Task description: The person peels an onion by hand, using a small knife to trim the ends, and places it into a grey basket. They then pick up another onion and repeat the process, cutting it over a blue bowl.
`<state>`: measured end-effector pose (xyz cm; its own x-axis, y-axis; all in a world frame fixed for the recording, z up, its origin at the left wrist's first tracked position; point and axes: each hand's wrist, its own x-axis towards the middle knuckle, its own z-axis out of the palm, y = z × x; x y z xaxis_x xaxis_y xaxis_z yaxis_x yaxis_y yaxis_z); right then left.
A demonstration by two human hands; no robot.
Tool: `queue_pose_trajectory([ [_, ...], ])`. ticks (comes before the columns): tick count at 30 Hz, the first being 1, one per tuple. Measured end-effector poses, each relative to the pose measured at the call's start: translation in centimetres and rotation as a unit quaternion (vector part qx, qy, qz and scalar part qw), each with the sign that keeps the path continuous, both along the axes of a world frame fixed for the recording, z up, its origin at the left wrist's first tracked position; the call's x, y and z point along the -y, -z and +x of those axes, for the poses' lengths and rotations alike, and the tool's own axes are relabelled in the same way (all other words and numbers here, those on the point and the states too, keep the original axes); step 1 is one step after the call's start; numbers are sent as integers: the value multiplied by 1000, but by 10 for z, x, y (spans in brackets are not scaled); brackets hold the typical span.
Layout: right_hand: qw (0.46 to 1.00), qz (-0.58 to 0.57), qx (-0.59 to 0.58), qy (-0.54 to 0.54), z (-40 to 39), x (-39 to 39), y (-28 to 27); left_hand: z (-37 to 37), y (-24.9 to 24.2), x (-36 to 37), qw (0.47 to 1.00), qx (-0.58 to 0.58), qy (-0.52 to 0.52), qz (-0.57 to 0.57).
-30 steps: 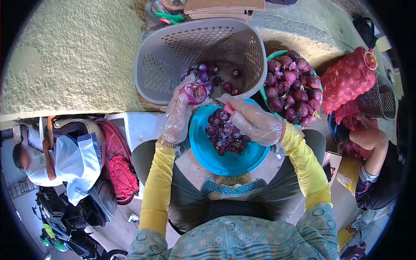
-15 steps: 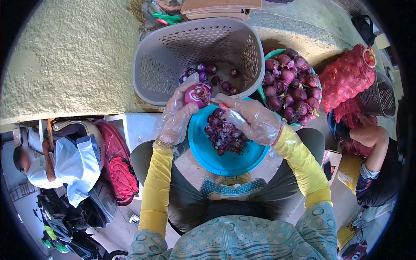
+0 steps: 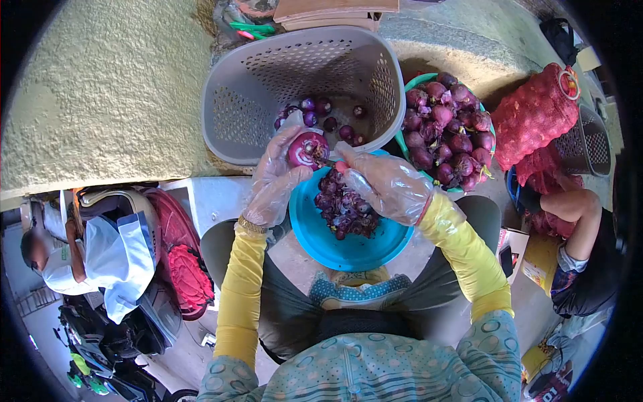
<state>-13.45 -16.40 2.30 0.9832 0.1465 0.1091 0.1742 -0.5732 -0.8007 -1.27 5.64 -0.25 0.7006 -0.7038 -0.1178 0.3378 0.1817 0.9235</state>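
My left hand (image 3: 273, 177), in a clear plastic glove, is closed around a red onion (image 3: 308, 150) with pale cut patches. In my gloved right hand (image 3: 388, 184) is a small knife (image 3: 341, 166) with a reddish handle; its short blade meets the onion's near right side. Below both hands stands a blue basin (image 3: 308, 234) holding a heap of purple onion skins and trimmings (image 3: 345, 208). Just beyond my left hand, a grey perforated basket (image 3: 228, 100) has several trimmed red onions (image 3: 345, 132) at its bottom.
A green-rimmed basin (image 3: 400, 142) heaped with untrimmed red onions (image 3: 445, 134) stands right of the basket. Farther right are a red mesh sack (image 3: 536, 120) and another person's bent leg (image 3: 569, 208). A seated person (image 3: 63, 258) and motorbikes (image 3: 100, 342) are at left.
The onion has turned slightly in my left hand, showing more of its cut end. The knife's blade now shows against it. The whole view has shifted a little.
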Motion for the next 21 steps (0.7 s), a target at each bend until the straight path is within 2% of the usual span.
queue_pose_trajectory([
  [3, 1000, -14, -13, -3, 0, 1, -1, -2, 0, 2, 1000, -9, 18, -14],
  [9, 998, -55, -29, 12, -3, -2, 1, -3, 10, 3, 993, 104, 20, 51],
  [11, 997, -57, -58, 10, -2, -2, -1, -2, 16, 4, 977, 206, 10, 51],
  [12, 997, -57, -58, 10, -2, -2, -1, -2, 15, 2, 977, 205, 10, 51],
  [14, 997, -44, -64, 13, -2, -1, -3, -1, 11, -4, 963, 223, 25, 151],
  [15, 997, -44, -64, 12, -1, -1, -6, 0, 10, -5, 963, 223, 25, 151],
  [17, 994, -43, -104, -9, 2, -1, -14, 1, 9, -8, 921, 339, 12, 191],
  [21, 993, -45, -104, -31, 4, 6, -7, 0, 8, -9, 926, 336, 13, 173],
])
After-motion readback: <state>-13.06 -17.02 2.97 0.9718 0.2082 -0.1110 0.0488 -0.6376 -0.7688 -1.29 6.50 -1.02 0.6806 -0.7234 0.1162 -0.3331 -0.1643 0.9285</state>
